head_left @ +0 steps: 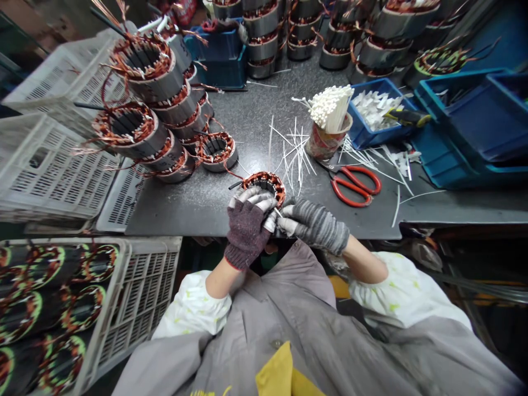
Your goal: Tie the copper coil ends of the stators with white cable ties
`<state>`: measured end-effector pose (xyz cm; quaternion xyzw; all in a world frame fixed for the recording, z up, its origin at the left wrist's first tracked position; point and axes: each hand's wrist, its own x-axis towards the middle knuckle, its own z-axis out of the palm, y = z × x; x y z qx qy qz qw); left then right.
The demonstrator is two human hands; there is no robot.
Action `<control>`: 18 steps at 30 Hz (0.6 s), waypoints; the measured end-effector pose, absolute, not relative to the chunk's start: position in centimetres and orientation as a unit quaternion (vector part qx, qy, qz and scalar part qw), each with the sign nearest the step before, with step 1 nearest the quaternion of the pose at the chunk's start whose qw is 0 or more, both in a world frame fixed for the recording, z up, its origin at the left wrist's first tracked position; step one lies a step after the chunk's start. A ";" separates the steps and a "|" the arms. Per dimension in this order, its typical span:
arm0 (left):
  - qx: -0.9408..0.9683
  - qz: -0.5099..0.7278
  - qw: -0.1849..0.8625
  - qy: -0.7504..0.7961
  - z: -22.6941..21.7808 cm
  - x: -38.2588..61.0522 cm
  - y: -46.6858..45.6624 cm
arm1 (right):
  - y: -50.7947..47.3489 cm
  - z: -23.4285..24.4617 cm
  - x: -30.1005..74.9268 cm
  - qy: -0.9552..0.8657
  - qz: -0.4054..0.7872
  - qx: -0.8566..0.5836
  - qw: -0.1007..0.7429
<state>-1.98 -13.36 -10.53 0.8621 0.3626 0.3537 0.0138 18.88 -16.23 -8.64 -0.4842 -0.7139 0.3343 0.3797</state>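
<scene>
A motor stator (264,180) with copper windings stands at the table's front edge, its near side covered by my hands. My left hand (247,225), in a dark maroon glove with pale fingertips, is closed around the stator's near left rim. My right hand (315,223), in a grey striped glove, pinches a thin white tie (279,213) at the stator's right side. Loose white ties (295,151) lie scattered just beyond. To the right are red-handled scissors (357,186).
Stacked stators (140,132) stand at the left, with more along the back (262,47). A cup (325,140) holds upright white ties. Behind it sit a blue bin (363,135) of white pieces and teal bins (449,170). Plastic crates (136,308) flank the table's left.
</scene>
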 end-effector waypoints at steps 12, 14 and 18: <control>0.896 0.334 0.090 0.279 -10.3 -3.4 -12.1 | -19.4 -10.3 16.1 -0.419 0.523 -0.510 0.539; 0.908 0.324 0.119 0.236 -9.9 -3.4 -12.1 | -19.2 -9.2 16.1 -0.444 0.477 -0.525 0.547; 0.906 0.305 0.117 0.270 -9.5 -2.6 -13.3 | -18.3 -7.6 16.3 -0.505 0.457 -0.518 0.517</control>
